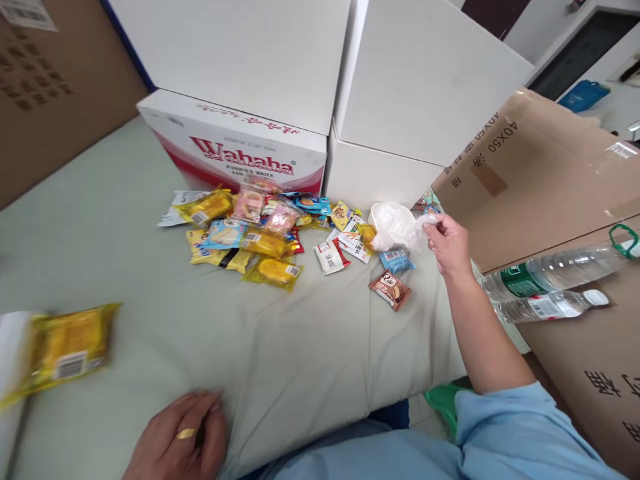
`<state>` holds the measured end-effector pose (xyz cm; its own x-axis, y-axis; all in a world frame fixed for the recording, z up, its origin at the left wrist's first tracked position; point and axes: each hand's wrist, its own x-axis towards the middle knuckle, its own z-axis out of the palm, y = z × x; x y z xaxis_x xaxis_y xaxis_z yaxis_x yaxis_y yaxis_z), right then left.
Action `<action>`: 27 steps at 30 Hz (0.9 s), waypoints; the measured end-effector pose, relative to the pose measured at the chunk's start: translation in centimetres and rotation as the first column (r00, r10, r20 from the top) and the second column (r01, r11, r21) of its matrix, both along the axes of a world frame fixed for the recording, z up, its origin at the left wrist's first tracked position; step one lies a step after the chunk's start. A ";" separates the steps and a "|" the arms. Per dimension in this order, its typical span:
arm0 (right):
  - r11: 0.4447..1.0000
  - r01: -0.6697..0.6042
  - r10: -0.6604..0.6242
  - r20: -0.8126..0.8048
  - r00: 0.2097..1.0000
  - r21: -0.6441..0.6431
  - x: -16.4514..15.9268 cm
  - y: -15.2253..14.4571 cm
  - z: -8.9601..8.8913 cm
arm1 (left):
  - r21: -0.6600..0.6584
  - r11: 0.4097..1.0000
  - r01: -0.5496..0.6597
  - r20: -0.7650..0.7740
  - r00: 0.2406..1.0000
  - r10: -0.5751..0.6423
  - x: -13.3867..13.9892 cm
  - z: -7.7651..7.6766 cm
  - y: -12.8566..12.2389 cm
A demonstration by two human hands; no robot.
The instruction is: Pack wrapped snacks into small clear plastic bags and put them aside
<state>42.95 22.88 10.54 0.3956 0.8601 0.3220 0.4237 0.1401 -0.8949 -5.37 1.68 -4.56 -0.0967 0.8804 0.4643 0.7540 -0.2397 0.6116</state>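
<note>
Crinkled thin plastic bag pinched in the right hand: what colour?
Crinkled thin plastic bag: translucent white, seen in the head view, the only one.

That thin, whitish see-through plastic bag [394,225] over there lies crumpled in a pale bowl [372,214], spilling over its near side. One end stretches sideways, pinched in the right hand [449,245].

- I get a bright picture; the light is diffuse and even, and I can't pin down its source.
- Shadows on the bench [320,333] are faint and soft, deepest in the curl of the left hand [177,437] by the front edge.
- Glare whitens the tape on a carton [550,167] beyond the right edge.
- Toward the left edge, a yellow packet [75,343] smears.
- Wide-angle stretch slants straight lines near my frame's sides.
</note>
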 end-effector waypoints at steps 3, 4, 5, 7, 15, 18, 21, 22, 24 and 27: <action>0.992 -0.100 0.062 -0.387 0.920 -0.078 -6.0 -5.2 -1.4 | -0.113 0.994 0.014 0.111 0.994 -0.002 1.6 1.9 -0.1; 0.985 -0.133 0.063 -0.482 0.874 -0.113 -8.3 -6.8 -2.3 | -0.198 0.980 0.032 0.209 0.978 0.011 2.6 2.7 -0.1; 0.975 -0.164 0.055 -0.555 0.830 -0.149 -10.6 -8.3 -3.3 | -0.282 0.955 0.088 0.333 0.943 0.012 3.7 3.4 -0.1; 0.949 -0.221 0.027 -0.644 0.765 -0.223 -15.0 -11.2 -5.5 | -0.383 0.876 0.293 0.629 0.777 0.015 6.5 4.4 0.0; 0.729 -0.513 0.229 -0.545 0.807 -0.453 -20.1 -18.0 -8.1 | -0.422 0.781 0.460 0.854 0.491 0.172 11.1 4.2 1.7; 0.701 -0.498 0.314 -0.406 0.858 -0.511 -16.7 -17.1 -7.4 | -0.457 0.793 0.403 0.822 0.532 0.204 9.2 4.3 1.4; 0.832 -0.309 0.307 -0.080 0.948 -0.461 -12.4 -13.8 -6.9 | -0.513 0.798 0.318 0.718 0.668 0.196 7.2 4.8 0.7; 0.889 -0.207 0.255 0.066 0.965 -0.409 -11.0 -12.2 -6.7 | -0.533 0.796 0.286 0.677 0.708 0.199 6.7 4.9 0.5; 0.949 -0.017 0.130 0.338 0.932 -0.316 -8.7 -8.4 -6.4 | -0.571 0.779 0.260 0.637 0.739 0.220 6.0 4.9 0.1; 0.942 0.140 0.085 0.619 0.781 -0.305 -7.2 -3.1 -6.6 | -0.562 0.764 0.317 0.708 0.662 0.245 5.6 4.8 -0.5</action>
<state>35.78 19.81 3.90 0.2330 0.9483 0.2157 0.8953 -0.1226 -0.4282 0.20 1.22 0.20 -0.1000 0.9260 -0.3640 0.0080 0.3666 0.9303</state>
